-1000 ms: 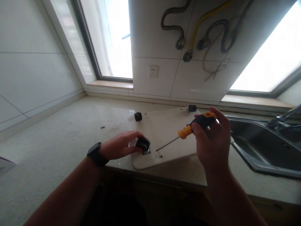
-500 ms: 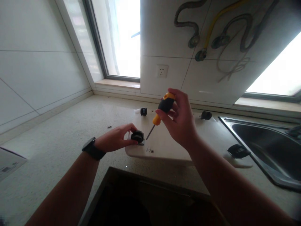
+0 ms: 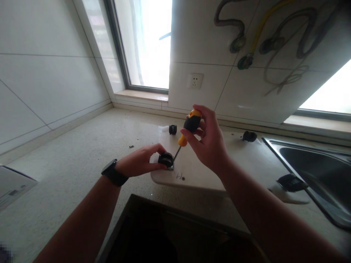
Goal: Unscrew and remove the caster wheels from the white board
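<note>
black casters (image 3: 166, 159), four; one screwdriver (image 3: 189, 126)

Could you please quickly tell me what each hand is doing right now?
Left hand: closed on the black caster, at the white board's corner.
Right hand: closed on the screwdriver, tip at the caster's plate.

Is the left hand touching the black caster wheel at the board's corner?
Touching. The head view shows the left hand with its fingers pinched around the black caster wheel, no gap between them.
</note>
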Demonstrator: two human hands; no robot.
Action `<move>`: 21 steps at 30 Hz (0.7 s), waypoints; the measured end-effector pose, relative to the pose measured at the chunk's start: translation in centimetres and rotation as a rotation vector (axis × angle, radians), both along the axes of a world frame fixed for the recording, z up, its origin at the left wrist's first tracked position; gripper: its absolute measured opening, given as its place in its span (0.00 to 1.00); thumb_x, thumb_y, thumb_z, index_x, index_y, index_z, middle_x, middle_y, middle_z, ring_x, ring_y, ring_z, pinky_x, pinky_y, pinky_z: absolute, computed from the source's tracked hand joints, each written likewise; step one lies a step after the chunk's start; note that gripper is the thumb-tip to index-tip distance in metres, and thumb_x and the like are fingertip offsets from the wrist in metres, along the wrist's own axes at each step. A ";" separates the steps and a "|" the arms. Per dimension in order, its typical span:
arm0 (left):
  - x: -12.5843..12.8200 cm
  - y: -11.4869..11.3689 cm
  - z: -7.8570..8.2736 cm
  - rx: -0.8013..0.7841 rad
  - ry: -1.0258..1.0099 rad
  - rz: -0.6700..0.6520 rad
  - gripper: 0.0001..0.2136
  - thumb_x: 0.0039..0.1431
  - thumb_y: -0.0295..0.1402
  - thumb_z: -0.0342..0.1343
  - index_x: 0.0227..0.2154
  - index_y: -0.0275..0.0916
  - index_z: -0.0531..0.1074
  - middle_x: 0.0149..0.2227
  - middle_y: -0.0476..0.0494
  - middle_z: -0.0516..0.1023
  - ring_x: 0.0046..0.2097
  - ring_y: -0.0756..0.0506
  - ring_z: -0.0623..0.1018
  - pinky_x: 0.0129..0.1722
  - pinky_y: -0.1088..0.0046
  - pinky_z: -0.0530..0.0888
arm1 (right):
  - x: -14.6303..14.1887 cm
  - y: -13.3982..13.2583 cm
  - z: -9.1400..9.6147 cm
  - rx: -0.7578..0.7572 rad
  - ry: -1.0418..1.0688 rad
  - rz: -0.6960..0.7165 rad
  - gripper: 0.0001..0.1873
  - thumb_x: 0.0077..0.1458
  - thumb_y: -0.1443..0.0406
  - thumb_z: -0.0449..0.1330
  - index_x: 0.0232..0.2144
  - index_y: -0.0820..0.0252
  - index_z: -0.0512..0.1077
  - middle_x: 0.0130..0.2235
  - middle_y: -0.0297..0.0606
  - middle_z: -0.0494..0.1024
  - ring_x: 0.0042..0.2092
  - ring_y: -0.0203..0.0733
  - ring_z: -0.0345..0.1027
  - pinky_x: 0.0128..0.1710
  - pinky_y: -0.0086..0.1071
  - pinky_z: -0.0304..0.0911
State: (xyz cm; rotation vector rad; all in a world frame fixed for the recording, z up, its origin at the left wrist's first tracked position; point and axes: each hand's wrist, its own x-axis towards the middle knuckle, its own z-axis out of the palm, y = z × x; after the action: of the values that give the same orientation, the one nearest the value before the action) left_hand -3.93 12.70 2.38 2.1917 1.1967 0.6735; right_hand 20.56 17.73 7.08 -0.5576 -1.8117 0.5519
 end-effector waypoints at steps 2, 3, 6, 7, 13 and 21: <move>-0.3 0.2 -0.1 0.015 -0.005 -0.013 0.18 0.61 0.43 0.67 0.50 0.43 0.74 0.49 0.43 0.80 0.50 0.40 0.78 0.55 0.56 0.74 | 0.0 0.0 0.1 -0.008 -0.008 0.005 0.30 0.60 0.65 0.64 0.61 0.44 0.60 0.54 0.39 0.71 0.47 0.44 0.75 0.45 0.41 0.78; -0.3 0.4 -0.3 0.017 -0.023 -0.027 0.19 0.60 0.44 0.67 0.50 0.43 0.74 0.50 0.42 0.79 0.52 0.40 0.77 0.57 0.55 0.73 | 0.0 0.0 0.2 -0.013 -0.012 0.012 0.30 0.60 0.65 0.64 0.61 0.45 0.60 0.54 0.39 0.71 0.48 0.44 0.75 0.45 0.41 0.78; 0.0 1.3 -1.6 -0.037 -0.233 0.088 0.21 0.66 0.51 0.58 0.54 0.43 0.75 0.59 0.37 0.73 0.61 0.36 0.72 0.58 0.55 0.72 | 0.1 -0.1 0.4 -0.028 -0.031 0.057 0.30 0.61 0.65 0.63 0.62 0.46 0.59 0.55 0.40 0.71 0.49 0.44 0.74 0.46 0.41 0.77; 0.3 1.6 -2.2 -0.080 -0.343 0.218 0.24 0.68 0.53 0.53 0.57 0.43 0.73 0.63 0.34 0.69 0.63 0.35 0.70 0.57 0.55 0.73 | 0.1 -0.1 0.5 -0.031 -0.044 0.080 0.30 0.61 0.65 0.63 0.62 0.47 0.58 0.55 0.41 0.71 0.49 0.44 0.74 0.46 0.40 0.77; 3.4 2.7 -5.7 -0.484 -0.830 0.436 0.30 0.65 0.48 0.60 0.64 0.39 0.64 0.62 0.28 0.73 0.58 0.35 0.77 0.50 0.61 0.78 | -0.1 0.1 1.6 -0.022 -0.138 0.129 0.30 0.59 0.65 0.65 0.60 0.50 0.60 0.53 0.39 0.72 0.45 0.41 0.74 0.41 0.36 0.76; 3.7 3.2 -6.2 -0.594 -0.998 0.178 0.23 0.65 0.36 0.63 0.60 0.40 0.67 0.49 0.35 0.82 0.41 0.44 0.83 0.42 0.70 0.79 | -0.2 -0.2 2.7 0.121 -0.265 -0.098 0.31 0.53 0.58 0.73 0.52 0.54 0.61 0.45 0.41 0.75 0.41 0.46 0.73 0.36 0.42 0.73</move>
State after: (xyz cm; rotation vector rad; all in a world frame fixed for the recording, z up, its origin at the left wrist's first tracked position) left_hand -0.19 15.86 -3.81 1.0159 0.8655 1.1166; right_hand 20.35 17.51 9.83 -0.6567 -2.0391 0.3094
